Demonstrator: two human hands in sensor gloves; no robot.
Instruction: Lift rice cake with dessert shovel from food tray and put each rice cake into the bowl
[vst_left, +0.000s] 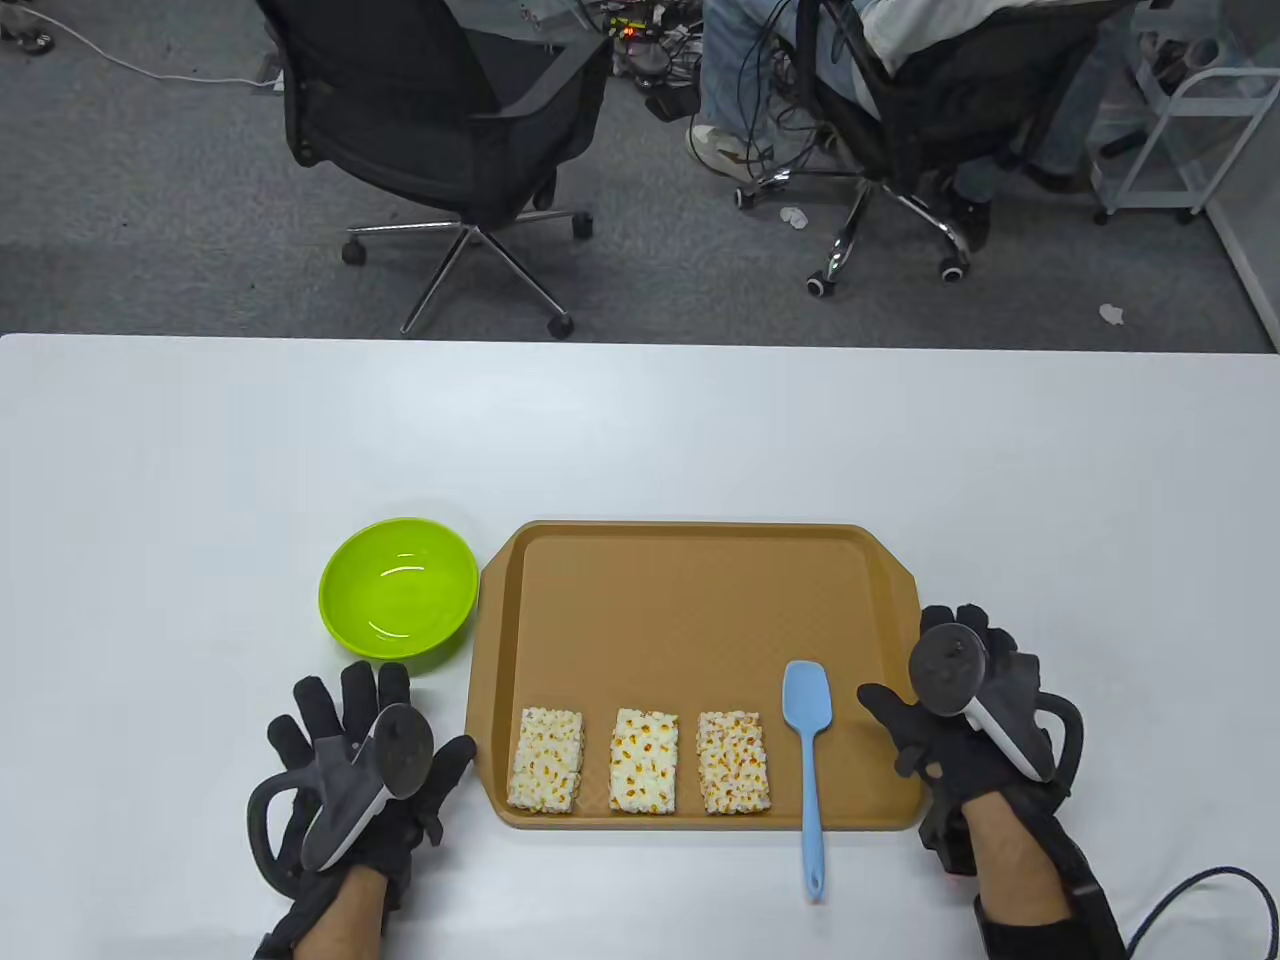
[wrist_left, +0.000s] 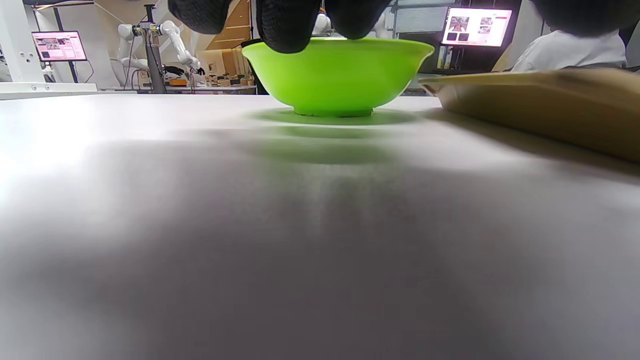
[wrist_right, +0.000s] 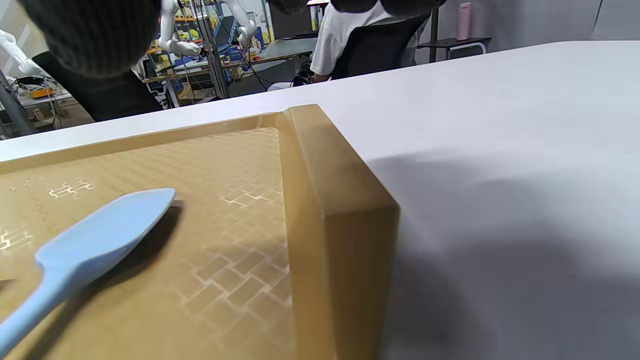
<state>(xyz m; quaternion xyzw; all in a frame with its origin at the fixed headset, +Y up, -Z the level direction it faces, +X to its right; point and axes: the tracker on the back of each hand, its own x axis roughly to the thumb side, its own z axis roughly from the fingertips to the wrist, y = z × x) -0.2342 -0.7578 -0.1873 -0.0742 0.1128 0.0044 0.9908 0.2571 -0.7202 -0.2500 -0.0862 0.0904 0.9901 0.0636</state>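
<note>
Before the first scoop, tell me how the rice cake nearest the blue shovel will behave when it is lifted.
The rice cake looks like puffed grains pressed together, so probably light and crumbly at the edges. It lies flat on the tray, so the shovel should slide under. Its slab is wider than the blade, so it may tip off.

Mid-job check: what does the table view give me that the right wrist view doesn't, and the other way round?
Only the table view shows the three rice cakes, the empty green bowl, both hands resting open, and the shovel's handle overhanging the tray's near rim. Only the right wrist view shows the tray's outer right wall close up. Both share the blue dessert shovel, the tray and the white table.
</note>
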